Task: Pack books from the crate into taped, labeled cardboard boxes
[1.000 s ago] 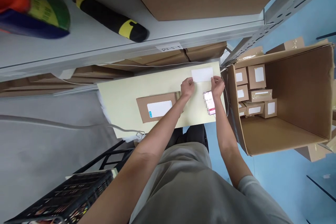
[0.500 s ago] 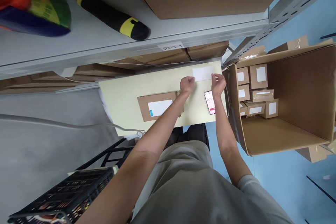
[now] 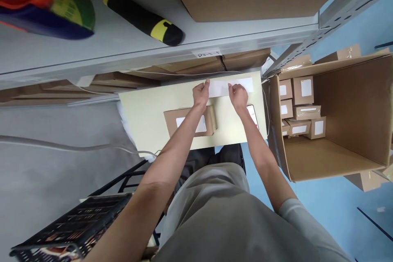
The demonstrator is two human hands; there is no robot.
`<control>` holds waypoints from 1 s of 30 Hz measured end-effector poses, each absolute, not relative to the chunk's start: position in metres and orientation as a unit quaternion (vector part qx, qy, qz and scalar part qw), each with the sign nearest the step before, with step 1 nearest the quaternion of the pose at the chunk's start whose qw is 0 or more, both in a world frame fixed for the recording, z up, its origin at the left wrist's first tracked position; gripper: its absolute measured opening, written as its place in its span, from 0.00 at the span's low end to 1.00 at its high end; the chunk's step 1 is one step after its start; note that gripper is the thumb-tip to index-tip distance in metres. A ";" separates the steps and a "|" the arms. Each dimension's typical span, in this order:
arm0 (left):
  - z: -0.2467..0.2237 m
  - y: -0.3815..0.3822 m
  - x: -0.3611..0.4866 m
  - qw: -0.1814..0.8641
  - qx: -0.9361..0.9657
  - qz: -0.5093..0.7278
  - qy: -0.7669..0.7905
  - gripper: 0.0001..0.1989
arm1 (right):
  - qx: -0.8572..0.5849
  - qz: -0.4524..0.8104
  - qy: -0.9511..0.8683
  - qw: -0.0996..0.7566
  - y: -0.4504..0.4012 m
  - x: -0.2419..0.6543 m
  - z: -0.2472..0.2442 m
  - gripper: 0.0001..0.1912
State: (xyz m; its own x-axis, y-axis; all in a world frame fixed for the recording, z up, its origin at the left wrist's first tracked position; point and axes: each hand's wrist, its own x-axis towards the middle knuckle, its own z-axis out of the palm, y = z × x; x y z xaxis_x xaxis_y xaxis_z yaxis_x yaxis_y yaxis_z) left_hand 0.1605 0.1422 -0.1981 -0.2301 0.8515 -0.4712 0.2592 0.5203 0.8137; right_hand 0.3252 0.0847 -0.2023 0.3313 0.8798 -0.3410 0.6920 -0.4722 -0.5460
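- On pale table point(image 3: 144, 118), far right: white paper strip point(image 3: 218, 89); left hand point(image 3: 201, 93) pinches left end, right hand point(image 3: 238, 97) curled at middle, can't tell if pinching.
- Far shelf point(image 3: 123, 56): handwritten tag point(image 3: 207, 53) "D3-5", last character unclear.
- Near-left of paper: brown cardboard box point(image 3: 210, 119), white label point(image 3: 201, 125), print unreadable.

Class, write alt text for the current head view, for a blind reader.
A person's left hand and right hand hold white paper over a cream tabletop, near a labelled box. An open carton at right contains smaller boxes.
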 end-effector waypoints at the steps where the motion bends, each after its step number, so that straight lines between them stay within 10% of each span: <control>1: -0.197 0.143 0.158 0.484 0.394 0.298 0.722 0.36 | -0.809 0.306 -0.486 0.128 0.094 0.327 -0.205 0.26; 30: -0.189 0.133 0.150 0.523 0.405 0.309 0.683 0.35 | -0.837 0.293 -0.461 -0.003 0.129 0.330 -0.224 0.27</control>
State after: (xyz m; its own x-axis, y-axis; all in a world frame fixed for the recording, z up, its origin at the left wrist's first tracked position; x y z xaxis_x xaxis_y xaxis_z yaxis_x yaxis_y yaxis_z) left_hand 0.1500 0.1326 -0.1886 -0.1250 0.8772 -0.4636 0.2308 0.4802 0.8463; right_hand 0.3301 0.1291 -0.2237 0.4027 0.7710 -0.4934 0.7743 -0.5743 -0.2656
